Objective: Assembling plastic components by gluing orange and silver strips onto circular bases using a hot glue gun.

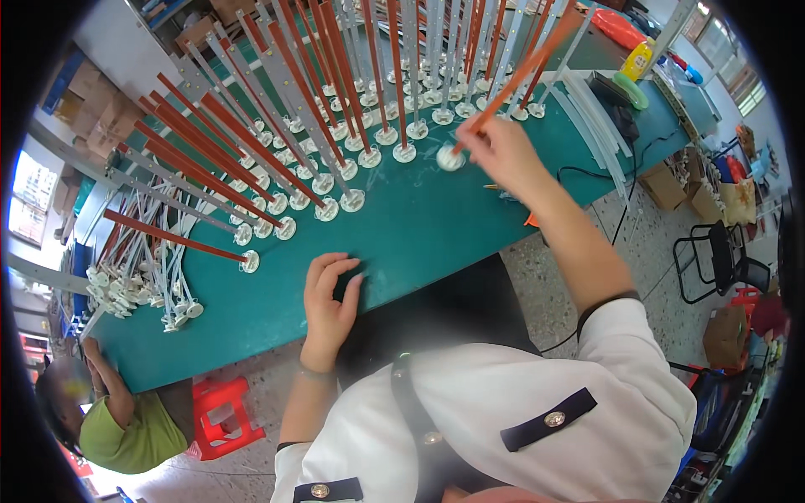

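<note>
My right hand [506, 155] is closed round the lower part of an orange-brown strip [527, 71], which leans up and away to the right. At its foot a white round base [450, 158] is at the green tabletop [411, 226]. Many similar upright strips [314, 92], some orange-brown and some grey with small dots, stand on white round bases just beyond my hands. At the near table edge, my left hand [329, 298] is empty, its thumb apart from its loosely bent fingers. One orange-brown strip [180, 233] stands apart to the left of the group.
A heap of white strips with round ends [138, 277] lies on the left. Pale flat strips [591, 126] and a black cable [641, 159] are on the right, with a yellow bottle [639, 59] behind. A person in green [134, 432] sits near a red stool [222, 419].
</note>
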`<control>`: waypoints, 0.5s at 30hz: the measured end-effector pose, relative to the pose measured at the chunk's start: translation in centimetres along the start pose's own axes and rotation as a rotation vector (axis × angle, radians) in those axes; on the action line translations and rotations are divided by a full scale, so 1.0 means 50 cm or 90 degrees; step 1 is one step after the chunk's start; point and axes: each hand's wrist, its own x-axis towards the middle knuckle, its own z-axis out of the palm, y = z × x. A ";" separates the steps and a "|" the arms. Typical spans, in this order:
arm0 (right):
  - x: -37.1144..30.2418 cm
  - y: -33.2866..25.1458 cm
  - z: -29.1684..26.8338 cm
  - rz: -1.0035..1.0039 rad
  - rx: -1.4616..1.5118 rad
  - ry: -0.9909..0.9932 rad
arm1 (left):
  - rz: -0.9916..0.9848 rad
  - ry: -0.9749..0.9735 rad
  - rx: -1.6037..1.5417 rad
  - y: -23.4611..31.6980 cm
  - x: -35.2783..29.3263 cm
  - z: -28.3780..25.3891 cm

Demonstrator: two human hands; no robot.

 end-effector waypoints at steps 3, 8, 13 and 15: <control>0.063 0.057 0.004 0.019 -0.080 0.044 | -0.007 0.013 -0.016 0.005 -0.003 -0.004; 0.099 0.132 0.047 0.018 -0.176 0.067 | -0.006 0.022 -0.023 -0.008 -0.013 -0.006; 0.091 0.113 0.044 0.010 -0.186 0.053 | 0.032 0.104 -0.022 -0.009 -0.025 -0.032; 0.092 0.116 0.050 0.015 -0.154 0.075 | -0.002 0.305 0.050 -0.029 -0.030 -0.064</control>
